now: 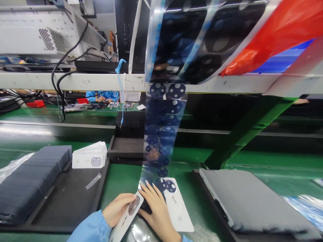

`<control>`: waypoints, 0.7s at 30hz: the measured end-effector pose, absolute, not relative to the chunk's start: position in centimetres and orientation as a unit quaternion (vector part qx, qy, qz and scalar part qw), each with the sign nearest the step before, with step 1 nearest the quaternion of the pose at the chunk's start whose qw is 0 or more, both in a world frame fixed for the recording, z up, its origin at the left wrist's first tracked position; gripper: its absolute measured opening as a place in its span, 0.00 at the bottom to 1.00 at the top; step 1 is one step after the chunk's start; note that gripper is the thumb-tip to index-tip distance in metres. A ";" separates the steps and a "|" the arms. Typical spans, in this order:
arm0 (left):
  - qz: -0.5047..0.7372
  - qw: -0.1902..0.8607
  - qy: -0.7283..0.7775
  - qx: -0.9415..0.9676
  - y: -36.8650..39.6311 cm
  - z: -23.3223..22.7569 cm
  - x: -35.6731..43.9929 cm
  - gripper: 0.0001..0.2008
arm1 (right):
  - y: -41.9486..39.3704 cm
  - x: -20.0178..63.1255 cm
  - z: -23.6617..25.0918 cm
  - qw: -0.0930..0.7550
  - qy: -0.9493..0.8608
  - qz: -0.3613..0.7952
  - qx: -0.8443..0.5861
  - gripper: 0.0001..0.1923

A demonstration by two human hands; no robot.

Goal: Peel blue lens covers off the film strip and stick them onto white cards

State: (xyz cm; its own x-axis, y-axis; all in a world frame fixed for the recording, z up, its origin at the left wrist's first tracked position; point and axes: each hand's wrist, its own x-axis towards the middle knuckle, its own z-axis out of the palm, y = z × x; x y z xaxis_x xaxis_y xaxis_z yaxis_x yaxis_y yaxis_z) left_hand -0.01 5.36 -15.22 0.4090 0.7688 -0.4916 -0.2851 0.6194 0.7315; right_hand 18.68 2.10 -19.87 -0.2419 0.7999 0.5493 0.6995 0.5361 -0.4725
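My left hand (118,209) is closed around a white phone back cover (123,227), tilted, with a grey oval camera area near its upper end. My right hand (157,210) is beside it, fingers stretched out over the lower end of a clear film strip (165,141). Dark blue round camera films run down the strip in two columns. The right thumb is near the edge of the held cover; a dark patch shows between the hands. Partly behind the right hand lies another white back cover (178,208) on the green mat, with a dark blue camera area at its top.
Several white covers (88,158) lie fanned on a black tray (70,198), left, beside a row of dark grey sheets (37,181). At right, another tray bears a grey stack (252,198). A shelf beam (101,81) crosses above. A person in blue sleeves (102,96) sits beyond.
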 end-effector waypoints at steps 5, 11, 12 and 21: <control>0.312 0.804 0.420 0.283 5.0 -15.3 0.3 0.16 | 2.1 18.7 -19.8 0.377 -0.790 0.077 -0.478 0.29; 0.311 0.805 0.433 0.261 5.3 -15.4 0.4 0.18 | 2.1 18.7 -19.7 0.368 -0.800 0.076 -0.468 0.31; 0.313 0.804 0.437 0.255 5.4 -15.4 0.2 0.18 | 2.1 18.8 -19.6 0.367 -0.801 0.072 -0.467 0.31; 0.298 0.805 0.461 0.226 5.8 -14.4 -0.5 0.14 | 2.1 18.6 -19.0 0.380 -0.803 0.025 -0.458 0.22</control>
